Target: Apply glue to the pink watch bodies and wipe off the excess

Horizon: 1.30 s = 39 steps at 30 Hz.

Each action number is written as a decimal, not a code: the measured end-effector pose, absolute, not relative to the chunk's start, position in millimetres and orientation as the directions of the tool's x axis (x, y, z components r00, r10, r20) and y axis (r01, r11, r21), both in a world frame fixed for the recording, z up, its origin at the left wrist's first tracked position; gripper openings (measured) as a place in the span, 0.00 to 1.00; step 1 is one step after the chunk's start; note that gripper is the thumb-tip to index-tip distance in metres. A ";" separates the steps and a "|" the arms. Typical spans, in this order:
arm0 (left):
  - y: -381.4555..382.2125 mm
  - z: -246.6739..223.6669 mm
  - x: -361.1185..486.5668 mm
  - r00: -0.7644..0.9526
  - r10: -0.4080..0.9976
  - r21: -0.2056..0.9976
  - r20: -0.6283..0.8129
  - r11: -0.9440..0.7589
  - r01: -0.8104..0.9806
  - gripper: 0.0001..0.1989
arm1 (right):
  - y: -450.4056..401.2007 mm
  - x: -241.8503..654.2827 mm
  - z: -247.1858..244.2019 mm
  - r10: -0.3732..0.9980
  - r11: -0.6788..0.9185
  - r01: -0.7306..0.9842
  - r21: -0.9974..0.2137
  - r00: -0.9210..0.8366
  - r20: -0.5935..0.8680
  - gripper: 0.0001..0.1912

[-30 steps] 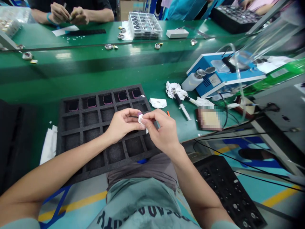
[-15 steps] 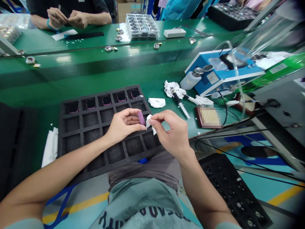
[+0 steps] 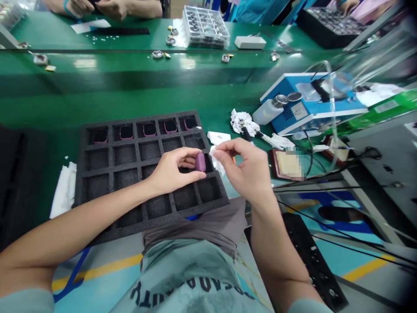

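My left hand [image 3: 177, 169] is closed on a small purple watch case [image 3: 200, 162], held by its edges between thumb and fingers above the foam tray. To its right, my right hand [image 3: 246, 167] pinches a crumpled white wipe [image 3: 217, 161], a short gap away from the case. Beneath my left hand lies the black foam tray [image 3: 153, 150] with square compartments. Several purple-rimmed watches with dark screens, such as this one [image 3: 150, 129], sit in its far row. A bit of orange shows behind my right fingers; its kind is hidden.
Right of the tray are a folded white cloth [image 3: 219, 138], crumpled tissue [image 3: 243, 121], a pump bottle [image 3: 269, 111], a blue machine [image 3: 312, 102] and a sponge holder [image 3: 288, 164]. Cables hang at the right. A co-worker's hands [image 3: 112, 8] are across the bench, near a clear compartment box [image 3: 206, 28].
My right hand has drawn the wipe rightward, away from the watch case. My left hand has turned the case slightly, showing more of its face. The view has tilted down a little.
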<state>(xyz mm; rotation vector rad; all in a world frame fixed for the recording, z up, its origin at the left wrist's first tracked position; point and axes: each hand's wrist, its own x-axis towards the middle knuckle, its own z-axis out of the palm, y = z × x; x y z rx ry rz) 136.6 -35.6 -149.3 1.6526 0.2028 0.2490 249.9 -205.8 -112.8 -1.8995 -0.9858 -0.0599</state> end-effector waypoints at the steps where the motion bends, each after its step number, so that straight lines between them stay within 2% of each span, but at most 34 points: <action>1: -35.6 -149.7 136.8 0.959 0.280 0.995 0.050 -0.102 -0.022 0.30 | -204.3 245.7 -114.7 0.634 -0.189 0.623 -0.759 0.668 0.390 0.04; 5: -35.4 -149.4 137.0 0.966 0.254 0.996 0.059 -0.080 -0.039 0.26 | -192.0 237.0 -125.4 0.687 -0.158 0.522 -0.838 0.668 0.287 0.05; 13: -35.1 -147.0 137.4 0.986 0.168 0.999 -0.011 0.034 0.005 0.23 | -184.3 247.2 -129.3 0.686 -0.186 0.481 -0.857 0.688 0.237 0.06; 19: -32.6 -145.6 138.7 0.975 0.199 0.984 -0.098 0.165 0.065 0.29 | -193.7 239.9 -121.1 0.720 -0.138 0.554 -0.821 0.625 0.301 0.04; 27: -32.2 -145.0 141.6 0.974 0.169 0.955 -0.152 0.277 0.101 0.25 | -196.7 242.2 -120.7 0.732 -0.139 0.640 -0.755 0.581 0.357 0.03; 32: -29.6 -141.3 140.7 0.960 0.174 0.910 -0.219 0.392 0.136 0.25 | -203.0 237.6 -120.3 0.682 -0.130 0.659 -0.741 0.602 0.416 0.04; 37: -26.5 -138.4 140.7 0.971 0.101 0.856 -0.218 0.498 0.141 0.25 | -202.4 227.4 -126.1 0.560 -0.099 0.563 -0.821 0.713 0.422 0.04; 39: -25.8 -138.6 140.8 0.973 0.097 0.860 -0.210 0.492 0.137 0.26 | -198.9 223.3 -124.3 0.564 -0.075 0.566 -0.821 0.704 0.433 0.04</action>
